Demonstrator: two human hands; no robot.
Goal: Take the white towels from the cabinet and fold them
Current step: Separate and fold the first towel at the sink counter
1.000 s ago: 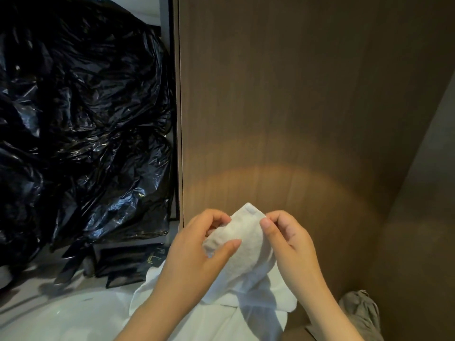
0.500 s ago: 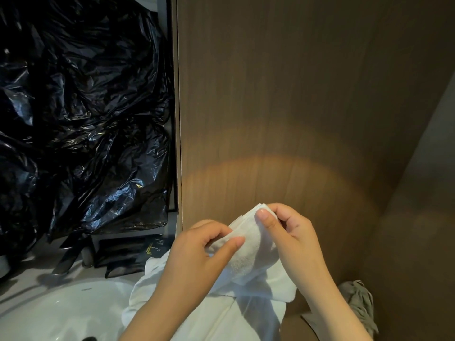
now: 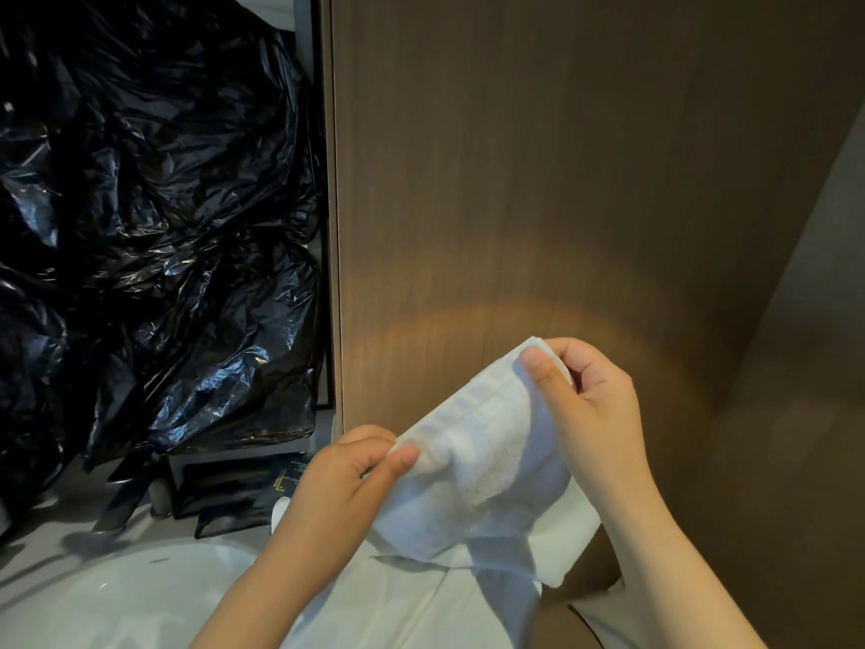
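Fingers point(image 3: 543, 372) pinching towel point(image 3: 482, 466), black bags point(image 3: 164, 227) beside

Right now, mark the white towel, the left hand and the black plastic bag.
white towel point(image 3: 487, 466): head view, middle of its terry face.
left hand point(image 3: 339, 482): head view, back of the hand.
black plastic bag point(image 3: 154, 227): head view, crinkled middle.

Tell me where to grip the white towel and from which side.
Grip the white towel at both ends of its hemmed top edge, coming from the outer sides, as the left hand and right hand do. That edge runs straight; the rest hangs limp.
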